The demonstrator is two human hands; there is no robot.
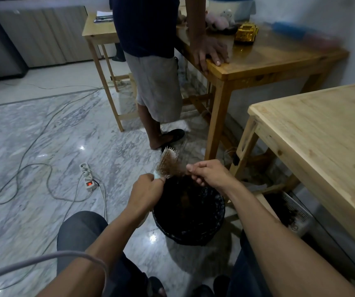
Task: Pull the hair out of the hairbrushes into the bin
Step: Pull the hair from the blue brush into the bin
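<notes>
The left hand (145,192) grips the hairbrush (168,165) handle, fingers curled, above the bin's (188,215) eleven o'clock rim. At the brush's three o'clock, the right hand (209,173) seemingly pinches its brown hair (175,168).

Your left hand (145,192) hides the hairbrush (168,165) handle; the bin (190,213) interior (dark) shows you nothing clear. The blue object (296,34) on the far table (268,58) is blurred.

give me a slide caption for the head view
Left hand holds a hairbrush above the black bin while the right hand pinches its hair.
</notes>
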